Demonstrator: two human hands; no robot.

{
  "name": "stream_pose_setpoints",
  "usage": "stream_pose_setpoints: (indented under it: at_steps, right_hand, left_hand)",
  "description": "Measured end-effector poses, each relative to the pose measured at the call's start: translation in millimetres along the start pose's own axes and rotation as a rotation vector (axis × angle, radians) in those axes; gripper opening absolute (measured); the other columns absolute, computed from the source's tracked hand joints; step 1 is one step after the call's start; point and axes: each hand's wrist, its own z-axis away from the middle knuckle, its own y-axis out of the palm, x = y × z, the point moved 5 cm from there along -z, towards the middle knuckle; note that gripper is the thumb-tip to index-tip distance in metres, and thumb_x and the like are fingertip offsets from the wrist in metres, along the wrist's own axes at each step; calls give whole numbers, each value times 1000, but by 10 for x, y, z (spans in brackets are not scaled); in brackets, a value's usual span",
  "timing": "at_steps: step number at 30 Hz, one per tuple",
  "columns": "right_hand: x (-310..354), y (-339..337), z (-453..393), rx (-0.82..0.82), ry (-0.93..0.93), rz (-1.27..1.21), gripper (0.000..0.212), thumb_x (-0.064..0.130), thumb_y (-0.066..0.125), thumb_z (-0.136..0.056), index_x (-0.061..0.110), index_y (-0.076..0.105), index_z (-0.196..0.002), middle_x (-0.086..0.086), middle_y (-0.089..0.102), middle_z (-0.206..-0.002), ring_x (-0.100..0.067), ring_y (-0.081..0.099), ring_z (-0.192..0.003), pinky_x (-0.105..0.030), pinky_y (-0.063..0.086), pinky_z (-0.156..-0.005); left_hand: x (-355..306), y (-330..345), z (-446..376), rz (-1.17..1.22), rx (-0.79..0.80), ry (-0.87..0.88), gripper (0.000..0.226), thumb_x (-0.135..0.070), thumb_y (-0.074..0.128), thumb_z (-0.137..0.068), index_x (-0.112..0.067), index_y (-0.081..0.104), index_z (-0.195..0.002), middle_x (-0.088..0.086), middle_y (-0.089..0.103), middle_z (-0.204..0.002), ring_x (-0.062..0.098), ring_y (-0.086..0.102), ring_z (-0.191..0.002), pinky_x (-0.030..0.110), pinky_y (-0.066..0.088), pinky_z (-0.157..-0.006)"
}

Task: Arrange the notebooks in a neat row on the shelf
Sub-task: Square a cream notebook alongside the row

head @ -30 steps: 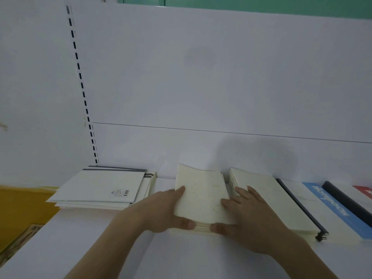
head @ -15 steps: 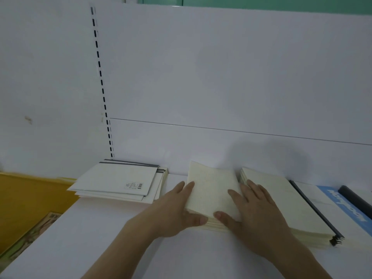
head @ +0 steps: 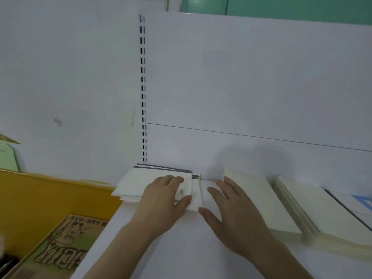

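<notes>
Large outlined characters, blurred beyond reading, are printed across the green and brown cartoon-printed cardboard box at lower left, with a smaller line of equally illegible characters along its top edge. A small dark label, perhaps a barcode, is seen on the white paper notebook cover beside the fingers, but nothing on it can be read

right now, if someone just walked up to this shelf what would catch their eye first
Two bare hands in the middle: the left hand lies on a white notebook stack at the shelf's left end, and the right hand rests flat beside it, against a cream stack. More cream notebooks run in a row to the right. Below left, a yellow surface and a green cartoon cover stand out against all the white.
</notes>
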Motion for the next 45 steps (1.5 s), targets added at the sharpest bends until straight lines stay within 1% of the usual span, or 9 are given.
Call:
stream_pose_setpoints:
  at_steps: [4, 7, 10, 16, 24, 31, 36, 41, 45]
  right_hand:
    - [426, 252, -223, 70, -44, -40, 69, 59, 32, -90, 14, 46, -140, -10, 37, -151, -29, 32, -141, -41, 26, -113]
    - [588, 440, -346, 145, -58, -26, 70, 57, 31, -90, 12, 45, -141, -12, 34, -153, -29, 32, -141, -41, 27, -113]
    - [690, 493, -381, 119, -85, 33, 51, 46, 39, -84, 16, 69, -111, -6, 68, -115, -24, 66, -106, -41, 52, -91]
    - [654, 318, -341, 50, -102, 76, 32, 43, 44, -86, 27, 72, -84, 6, 70, -78, -16, 66, -71, -31, 56, -64]
    - [441, -380, -278, -429, 135, -71, 24, 28, 42, -96, 21, 60, -83, 4, 54, -53, -15, 47, -40, -27, 36, -38]
    - [335, -435, -214, -472, 410, -734, 26, 29, 52, -97, 20, 62, -75, -1, 64, -67, -13, 57, -66, -20, 44, -58]
    - [423, -275, -236, -391, 476, -1023, 25, 26, 54, -96, 23, 68, -76, 7, 69, -77, -17, 65, -76, -44, 59, -72]
    - [442, -228, -362, -319, 362, -976, 27, 28, 42, -101, 36, 67, -109, 23, 69, -105, 7, 60, -100, -20, 46, -90]
    - [461, 130, -574, -65, 174, -438, 51, 44, 36, -99, 22, 38, -145, 8, 31, -154, -1, 23, -139, -13, 14, -111]
  left_hand:
    - [558, 3, 65, -258, 197, -94, 74, -68, 33, -94, -29, 17, -155, 1, 15, -163, 24, 7, -151, 44, 10, -123]
    - [773, 21, 132, -303, 259, -52, 71, -70, 25, -94, -29, 19, -153, -1, 19, -162, 26, 8, -150, 49, 11, -121]
    - [832, -4, 177, -270, 211, 30, 58, -62, 30, -97, -30, 35, -145, -6, 32, -154, 22, 22, -145, 43, 16, -120]
    - [863, -128, 151, -106, 79, 92, 50, -56, 38, -99, -31, 43, -142, -13, 47, -144, 10, 34, -138, 36, 17, -121]
    - [653, -662, 150, 184, -557, 101, 69, -46, 51, -91, -18, 28, -150, 8, 32, -157, 25, 21, -149, 45, 24, -117]
    - [619, -369, 3, 651, -118, -259, 69, -60, 52, -87, -31, 33, -147, -15, 50, -141, 5, 51, -125, 30, 47, -103]
    - [541, -232, 24, 1231, -19, -411, 27, -38, 56, -97, -29, 56, -122, -8, 73, -107, 14, 70, -99, 42, 60, -82]
    - [622, -490, 17, 1291, -185, -357, 21, -21, 49, -103, -31, 54, -121, -1, 73, -97, 19, 73, -85, 41, 60, -56]
    - [892, -571, 76, 1216, -335, -420, 24, -19, 48, -103, -31, 53, -123, 1, 72, -101, 22, 71, -82, 36, 58, -52]
